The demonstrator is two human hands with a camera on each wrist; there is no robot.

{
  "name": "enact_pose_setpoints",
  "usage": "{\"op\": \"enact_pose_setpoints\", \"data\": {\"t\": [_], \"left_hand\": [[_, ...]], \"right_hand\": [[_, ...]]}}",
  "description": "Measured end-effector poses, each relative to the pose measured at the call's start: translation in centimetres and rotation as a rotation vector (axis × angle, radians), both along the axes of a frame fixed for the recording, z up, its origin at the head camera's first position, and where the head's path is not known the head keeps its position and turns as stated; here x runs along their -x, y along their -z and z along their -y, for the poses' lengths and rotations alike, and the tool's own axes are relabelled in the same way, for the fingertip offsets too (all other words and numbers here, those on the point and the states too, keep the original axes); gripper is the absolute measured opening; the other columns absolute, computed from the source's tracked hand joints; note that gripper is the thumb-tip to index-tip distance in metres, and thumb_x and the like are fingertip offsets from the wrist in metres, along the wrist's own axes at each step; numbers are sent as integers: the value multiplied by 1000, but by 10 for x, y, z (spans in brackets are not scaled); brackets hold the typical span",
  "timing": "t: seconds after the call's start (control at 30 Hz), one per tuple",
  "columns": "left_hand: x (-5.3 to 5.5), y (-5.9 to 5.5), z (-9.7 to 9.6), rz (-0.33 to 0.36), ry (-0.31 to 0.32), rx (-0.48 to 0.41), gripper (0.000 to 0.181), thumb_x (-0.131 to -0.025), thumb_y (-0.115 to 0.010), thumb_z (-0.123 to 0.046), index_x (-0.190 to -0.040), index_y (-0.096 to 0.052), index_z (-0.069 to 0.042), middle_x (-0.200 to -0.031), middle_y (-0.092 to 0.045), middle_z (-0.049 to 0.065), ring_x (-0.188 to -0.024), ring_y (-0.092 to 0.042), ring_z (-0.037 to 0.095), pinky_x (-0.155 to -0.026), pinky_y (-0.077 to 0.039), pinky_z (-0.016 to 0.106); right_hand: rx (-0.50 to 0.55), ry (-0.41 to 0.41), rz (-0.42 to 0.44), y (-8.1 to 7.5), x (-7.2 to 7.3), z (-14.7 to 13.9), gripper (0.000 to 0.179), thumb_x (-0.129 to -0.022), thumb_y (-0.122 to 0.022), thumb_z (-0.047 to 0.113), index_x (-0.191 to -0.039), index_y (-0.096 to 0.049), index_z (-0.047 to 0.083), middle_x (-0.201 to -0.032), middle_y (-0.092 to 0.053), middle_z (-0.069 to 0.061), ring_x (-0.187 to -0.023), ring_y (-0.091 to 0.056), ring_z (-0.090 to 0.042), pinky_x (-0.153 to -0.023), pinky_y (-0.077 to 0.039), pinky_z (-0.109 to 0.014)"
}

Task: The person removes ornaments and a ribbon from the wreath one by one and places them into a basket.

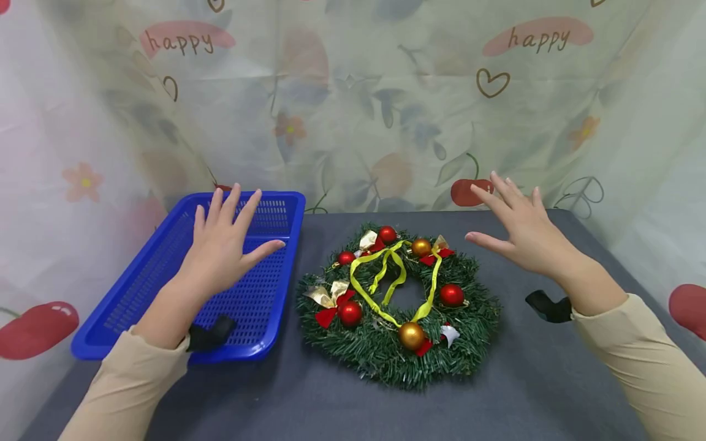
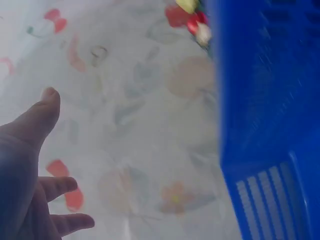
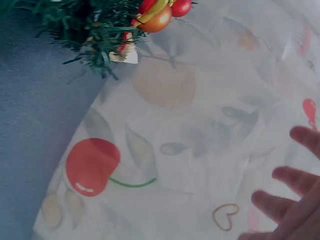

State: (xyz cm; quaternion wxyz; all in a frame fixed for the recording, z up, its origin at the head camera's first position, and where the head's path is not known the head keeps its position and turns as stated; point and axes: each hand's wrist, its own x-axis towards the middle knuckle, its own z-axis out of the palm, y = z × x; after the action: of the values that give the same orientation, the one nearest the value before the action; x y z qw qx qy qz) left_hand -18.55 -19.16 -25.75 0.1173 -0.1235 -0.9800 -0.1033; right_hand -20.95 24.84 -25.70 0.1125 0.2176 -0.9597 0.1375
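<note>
A green wreath (image 1: 353,349) lies on the dark grey table, dressed with red and gold balls, small red, gold and white bows. Across its middle lies a loose yellow ribbon (image 1: 433,288). My left hand (image 1: 217,254) is raised over the blue basket (image 1: 284,269), fingers spread, holding nothing; the left wrist view shows its thumb and two fingers beside the basket's wall. Up and to the right of the wreath, my right hand (image 1: 521,229) is also spread and holds nothing. The right wrist view catches its fingers, apart from the wreath's edge (image 3: 90,30).
The grey table (image 1: 342,410) runs back to a printed curtain (image 1: 353,122) with cherries, hearts and lettering, which also encloses both sides. Black straps (image 1: 548,306) with wrist cameras sit at both cuffs. The basket has slotted walls and stands left of the wreath.
</note>
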Motion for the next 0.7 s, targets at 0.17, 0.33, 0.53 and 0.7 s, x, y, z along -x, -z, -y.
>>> {"op": "enact_pose_setpoints", "data": {"t": [0.17, 0.33, 0.53, 0.7], "left_hand": [[-15, -5, -14, -16, 100, -57, 80, -88, -51, -57, -151, -19, -18, -156, -14, 18, -144, -5, 41, -113, -5, 64], [-28, 0, -32, 13, 210, -102, 74, -89, -53, -52, -149, -25, -18, -154, -21, 16, -144, -12, 40, -114, -10, 61], [-42, 13, -52, 71, 300, -135, 69, -88, -56, -51, -145, -33, -20, -153, -28, 9, -143, -21, 33, -113, -21, 57], [-51, 23, -67, 106, 371, -164, 64, -88, -56, -50, -142, -40, -18, -148, -37, 7, -137, -34, 29, -109, -33, 51]], "right_hand": [[104, -65, 120, 7, -4, -10, 69, -85, -67, 35, -144, -36, 16, -157, -15, -14, -141, -18, -42, -111, -7, -65], [124, -129, 186, 23, -5, -21, 64, -84, -69, 32, -139, -42, 15, -153, -24, -16, -137, -25, -43, -99, -28, -64], [118, -218, 207, 47, -5, -26, 65, -79, -74, 32, -135, -47, 13, -148, -33, -19, -134, -31, -44, -98, -32, -63], [137, -241, 286, 66, -4, -27, 71, -76, -76, 36, -135, -47, 11, -149, -32, -18, -135, -29, -44, -99, -31, -64]]}}
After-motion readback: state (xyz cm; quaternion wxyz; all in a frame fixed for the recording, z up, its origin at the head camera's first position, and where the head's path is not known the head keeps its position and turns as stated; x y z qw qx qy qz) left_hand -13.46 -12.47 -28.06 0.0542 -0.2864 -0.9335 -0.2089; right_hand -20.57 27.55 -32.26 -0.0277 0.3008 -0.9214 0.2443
